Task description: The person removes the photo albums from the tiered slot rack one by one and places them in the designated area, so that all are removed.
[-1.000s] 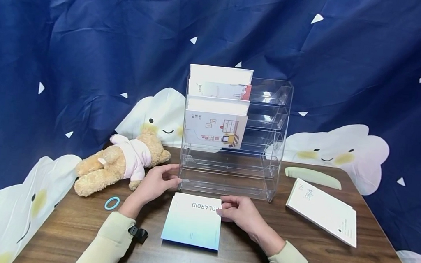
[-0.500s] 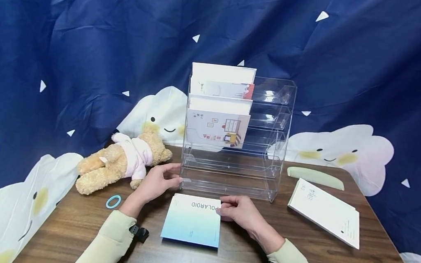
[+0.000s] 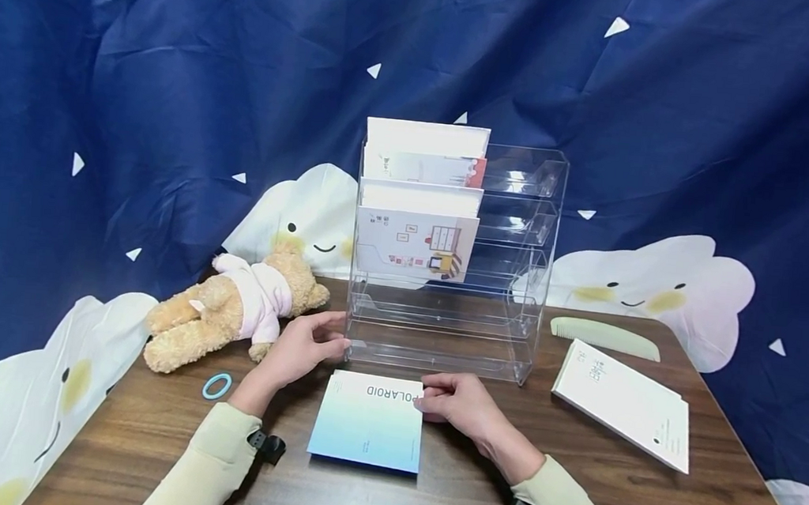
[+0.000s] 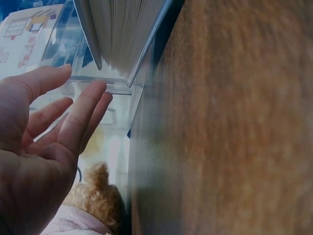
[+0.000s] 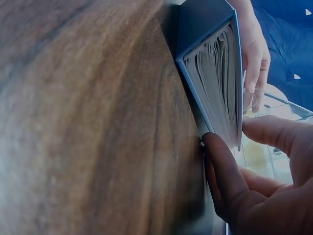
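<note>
A thick book with a white-to-blue cover marked POLAROID [image 3: 367, 424] lies in front of a clear tiered rack [image 3: 432, 360]. My right hand [image 3: 473, 416] pinches the book's right edge; in the right wrist view its thumb is on one cover of the book [image 5: 210, 83] and its fingers [image 5: 225, 166] are at the other. My left hand [image 3: 300, 353] touches the rack's lower left corner, and the left wrist view shows that hand [image 4: 44, 132] with extended fingers by the rack's edge, near the book's pages [image 4: 120, 39]. White books and an illustrated card [image 3: 415, 245] stand in the rack's left half.
On the left lie a teddy bear [image 3: 210, 312] in a pink top and a blue ring [image 3: 216, 386]. A pale green comb [image 3: 606, 337] and a stack of white books [image 3: 624, 404] lie on the right of the wooden table [image 3: 720, 499]. Behind hangs a blue curtain [image 3: 249, 50].
</note>
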A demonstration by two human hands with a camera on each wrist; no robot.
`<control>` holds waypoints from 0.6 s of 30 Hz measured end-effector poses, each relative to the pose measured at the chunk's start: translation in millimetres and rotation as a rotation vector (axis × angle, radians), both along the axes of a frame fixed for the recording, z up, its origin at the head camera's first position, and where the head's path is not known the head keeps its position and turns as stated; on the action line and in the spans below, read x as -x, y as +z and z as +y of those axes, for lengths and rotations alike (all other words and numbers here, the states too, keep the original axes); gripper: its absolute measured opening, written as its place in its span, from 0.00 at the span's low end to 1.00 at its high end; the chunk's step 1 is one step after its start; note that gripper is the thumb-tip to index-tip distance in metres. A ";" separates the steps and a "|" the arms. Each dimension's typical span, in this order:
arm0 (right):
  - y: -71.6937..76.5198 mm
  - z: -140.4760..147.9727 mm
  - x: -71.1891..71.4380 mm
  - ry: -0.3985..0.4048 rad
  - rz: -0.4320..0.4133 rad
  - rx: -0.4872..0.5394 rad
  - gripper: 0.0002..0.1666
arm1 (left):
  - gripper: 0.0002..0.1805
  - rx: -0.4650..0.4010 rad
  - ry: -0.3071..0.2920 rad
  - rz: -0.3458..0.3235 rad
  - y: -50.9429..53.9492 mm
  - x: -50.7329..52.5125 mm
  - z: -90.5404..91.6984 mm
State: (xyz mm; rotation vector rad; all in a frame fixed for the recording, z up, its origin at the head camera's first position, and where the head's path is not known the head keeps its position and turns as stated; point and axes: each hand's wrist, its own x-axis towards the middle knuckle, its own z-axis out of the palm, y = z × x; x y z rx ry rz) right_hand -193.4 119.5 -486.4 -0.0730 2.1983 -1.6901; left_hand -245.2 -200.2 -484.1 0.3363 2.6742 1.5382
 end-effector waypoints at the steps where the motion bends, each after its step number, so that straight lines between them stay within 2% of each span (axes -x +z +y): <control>1: 0.1 -0.2 0.0 0.001 -0.004 0.004 0.32 | 0.31 0.001 -0.001 -0.001 0.0 -0.1 -0.1; 18: 1.8 -0.3 -0.8 -0.005 -0.056 0.045 0.33 | 0.31 -0.016 0.006 -0.015 1.0 0.5 0.6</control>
